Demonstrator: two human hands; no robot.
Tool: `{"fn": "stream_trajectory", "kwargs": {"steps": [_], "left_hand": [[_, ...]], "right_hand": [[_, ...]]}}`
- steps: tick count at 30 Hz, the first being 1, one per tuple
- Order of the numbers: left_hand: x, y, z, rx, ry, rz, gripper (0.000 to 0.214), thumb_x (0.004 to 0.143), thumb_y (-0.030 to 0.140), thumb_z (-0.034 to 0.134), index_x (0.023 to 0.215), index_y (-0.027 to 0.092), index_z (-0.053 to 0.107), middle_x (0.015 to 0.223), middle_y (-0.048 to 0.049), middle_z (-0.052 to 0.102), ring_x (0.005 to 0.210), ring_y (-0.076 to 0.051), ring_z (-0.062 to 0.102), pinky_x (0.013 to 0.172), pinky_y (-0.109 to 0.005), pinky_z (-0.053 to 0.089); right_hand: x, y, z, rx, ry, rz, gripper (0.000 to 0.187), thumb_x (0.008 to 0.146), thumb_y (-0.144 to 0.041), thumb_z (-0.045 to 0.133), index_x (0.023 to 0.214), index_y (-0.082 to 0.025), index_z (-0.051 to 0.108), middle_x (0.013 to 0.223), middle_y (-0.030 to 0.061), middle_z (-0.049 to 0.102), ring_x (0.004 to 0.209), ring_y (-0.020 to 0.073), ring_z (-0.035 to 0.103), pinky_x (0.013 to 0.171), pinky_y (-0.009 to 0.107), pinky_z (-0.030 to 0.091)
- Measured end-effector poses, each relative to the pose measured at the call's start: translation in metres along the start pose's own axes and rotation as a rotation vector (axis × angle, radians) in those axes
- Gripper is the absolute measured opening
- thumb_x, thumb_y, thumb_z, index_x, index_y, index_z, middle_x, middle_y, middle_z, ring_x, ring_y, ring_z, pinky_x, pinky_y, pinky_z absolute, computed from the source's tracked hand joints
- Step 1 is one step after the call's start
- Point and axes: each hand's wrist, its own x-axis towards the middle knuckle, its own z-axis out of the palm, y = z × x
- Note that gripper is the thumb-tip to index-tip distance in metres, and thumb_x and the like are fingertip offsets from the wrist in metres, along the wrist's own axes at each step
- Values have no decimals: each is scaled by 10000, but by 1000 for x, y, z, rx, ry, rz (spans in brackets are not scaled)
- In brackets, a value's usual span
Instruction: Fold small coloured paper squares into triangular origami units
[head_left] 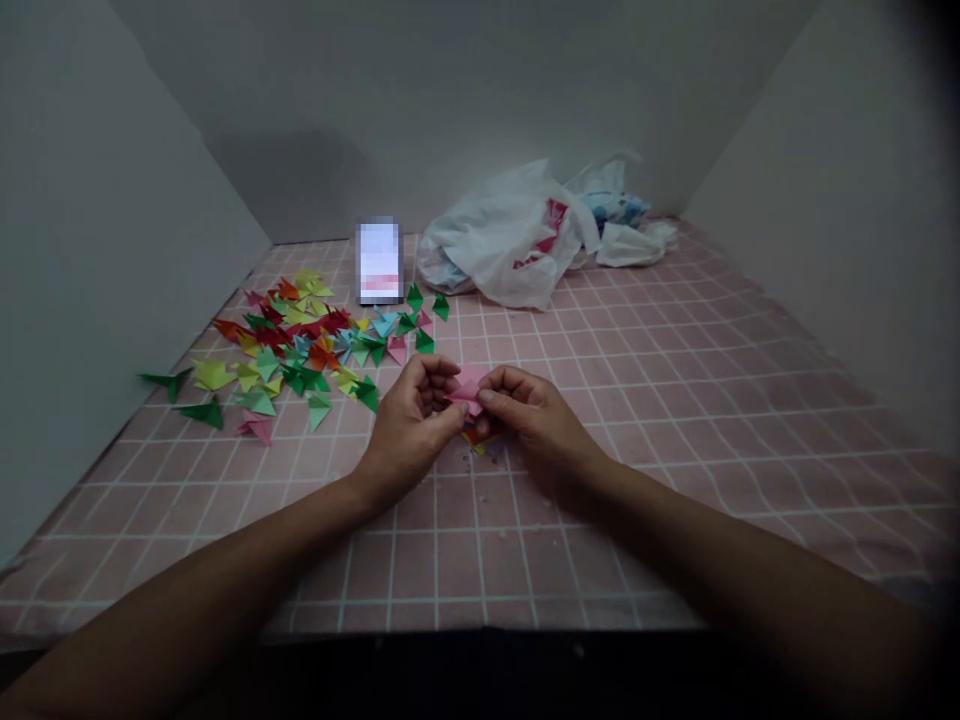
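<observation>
Pink paper (466, 393) is pinched by the left hand (415, 415) and right hand (536, 415) together, above coloured paper (475, 438) on checked cloth (675, 420). Folded paper pieces (323, 353) are scattered leftward; beyond, a lit, blurred screen (379, 255) and a white plastic bag (502, 235) are seen.

Dim, flat light overall; light source out of view. Plain pale-grey back wall (465, 90), broad soft shadow (300, 170) on its left part. Matching smooth grey left wall (90, 250) and right wall (832, 250) flank table, meeting back wall at corners. Table surface covered by dusty-pink cloth with white grid lines (720, 400), rippled toward right. Near-black area (450, 675) below cloth's front edge, details unreadable.
</observation>
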Motion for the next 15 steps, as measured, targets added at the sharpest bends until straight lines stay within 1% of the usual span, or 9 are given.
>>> {"fn": "stream_trajectory", "kwargs": {"steps": [6, 9, 12, 15], "left_hand": [[0, 0, -1, 10, 6, -9, 341, 712, 130, 727, 989, 201, 542, 921, -4, 606, 843, -129, 602, 769, -273, 496], [1, -2, -1, -36, -20, -4, 329, 730, 147, 729, 994, 203, 541, 960, -12, 607, 844, -123, 609, 766, -267, 518], [2, -5, -1, -80, -60, 10, 356, 736, 169, 752, 1021, 208, 543, 997, -21, 611, 866, -129, 620, 777, -270, 541], [3, -7, -1, -64, -58, 33, 377, 736, 172, 773, 1038, 211, 550, 1008, -22, 616, 878, -129, 621, 788, -270, 544]], "right_hand": [[0, 1, -1, 13, -14, 2, 213, 769, -317, 790, 808, -190, 623, 713, -22, 642, 588, 92, 559, 597, 243, 449], [2, 2, -3, 12, -3, 8, 228, 748, -318, 803, 810, -196, 620, 692, -26, 642, 581, 101, 564, 598, 256, 469], [3, 2, -4, 9, 4, 0, 222, 757, -317, 786, 798, -199, 604, 644, -30, 636, 570, 105, 568, 606, 263, 477], [3, 2, -4, 2, 5, -9, 208, 778, -320, 768, 808, -197, 603, 632, -30, 635, 576, 104, 573, 613, 260, 478]]}}
